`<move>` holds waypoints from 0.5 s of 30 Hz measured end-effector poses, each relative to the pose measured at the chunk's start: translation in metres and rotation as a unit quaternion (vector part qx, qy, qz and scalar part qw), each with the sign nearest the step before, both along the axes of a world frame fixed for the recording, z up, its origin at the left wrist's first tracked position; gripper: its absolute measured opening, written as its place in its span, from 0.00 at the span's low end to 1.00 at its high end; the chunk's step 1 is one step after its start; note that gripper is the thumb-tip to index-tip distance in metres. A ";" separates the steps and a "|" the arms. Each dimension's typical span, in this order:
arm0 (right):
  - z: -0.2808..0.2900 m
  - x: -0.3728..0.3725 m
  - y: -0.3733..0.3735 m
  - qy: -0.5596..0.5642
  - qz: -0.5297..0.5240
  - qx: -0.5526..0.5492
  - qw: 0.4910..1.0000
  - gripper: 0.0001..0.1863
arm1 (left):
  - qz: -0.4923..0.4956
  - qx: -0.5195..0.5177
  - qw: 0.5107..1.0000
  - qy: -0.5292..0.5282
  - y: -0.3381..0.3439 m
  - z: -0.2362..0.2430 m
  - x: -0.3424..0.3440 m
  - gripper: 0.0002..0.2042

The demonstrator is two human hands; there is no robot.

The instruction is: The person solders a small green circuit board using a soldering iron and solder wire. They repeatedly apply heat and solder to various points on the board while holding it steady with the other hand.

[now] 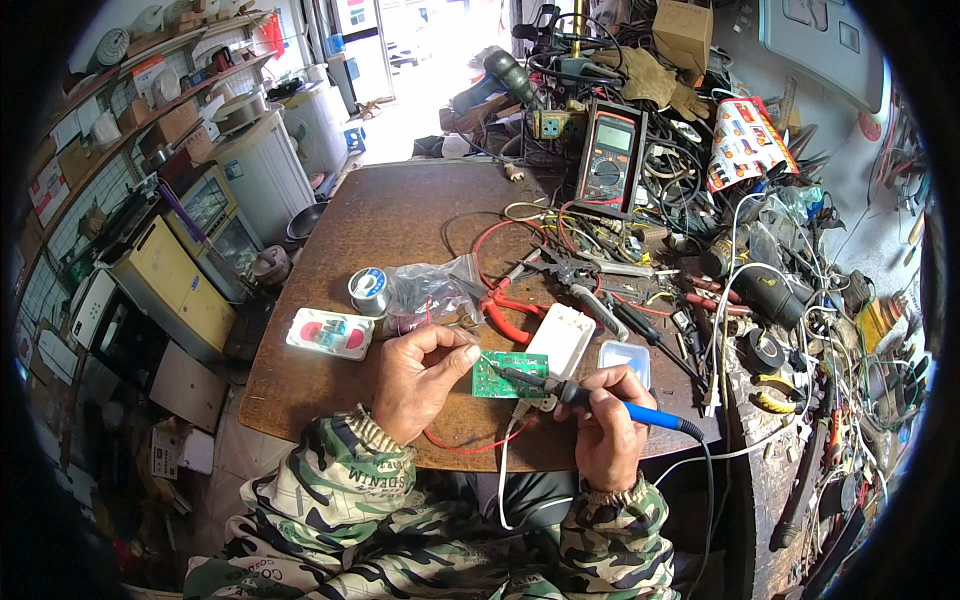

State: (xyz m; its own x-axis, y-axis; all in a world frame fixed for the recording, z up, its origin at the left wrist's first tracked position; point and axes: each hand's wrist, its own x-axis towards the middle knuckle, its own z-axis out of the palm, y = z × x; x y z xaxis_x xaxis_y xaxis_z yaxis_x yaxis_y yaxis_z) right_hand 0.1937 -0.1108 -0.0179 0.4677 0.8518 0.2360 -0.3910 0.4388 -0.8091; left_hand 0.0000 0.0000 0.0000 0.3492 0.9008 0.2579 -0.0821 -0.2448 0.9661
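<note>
Brown tbl [390,220], shelves [235,71] L; R hand [612,435] w/ soldering iron [652,415] at PCB [520,361].

A cluttered workshop is seen from above, with a brown table [400,215] at its centre. By the right hand [610,430], a blue-handled soldering iron [655,414] is held, its tip angled over a green circuit board [486,382]. The left hand [420,385] is curled at the board's left edge — whether anything is pinched there cannot be made out. Both arms are covered by camouflage sleeves [340,480]. Just beyond the board, a white plastic casing [565,338] is seen. Farther left, a solder spool [369,290] is placed beside a clear plastic bag [430,285]. The table's right side is crowded with pliers [512,320], tangled cables and a multimeter [607,158].
</note>
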 end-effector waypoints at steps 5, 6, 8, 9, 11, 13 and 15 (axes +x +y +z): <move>0.000 0.003 -0.001 0.003 -0.006 0.009 1.000 0.09 | -0.001 -0.004 1.000 -0.010 -0.001 -0.003 0.004 0.08; 0.000 0.003 -0.001 0.004 -0.006 0.008 1.000 0.09 | -0.002 -0.011 1.000 -0.008 -0.001 -0.002 0.003 0.07; 0.001 0.002 0.000 0.006 -0.005 0.007 1.000 0.09 | -0.005 -0.024 1.000 -0.004 -0.001 -0.002 0.002 0.05; 0.001 0.002 0.000 0.008 -0.005 0.008 1.000 0.09 | -0.005 -0.025 1.000 -0.003 -0.001 -0.001 0.002 0.05; 0.000 0.002 0.000 0.010 -0.004 0.010 1.000 0.09 | -0.005 -0.027 1.000 -0.001 -0.002 0.001 0.002 0.05; 0.000 0.001 0.000 0.012 -0.003 0.012 1.000 0.09 | -0.006 -0.023 1.000 0.007 -0.001 0.000 0.002 0.05; 0.001 0.001 0.000 0.013 -0.003 0.014 1.000 0.09 | -0.006 -0.022 1.000 0.011 -0.001 0.000 0.001 0.05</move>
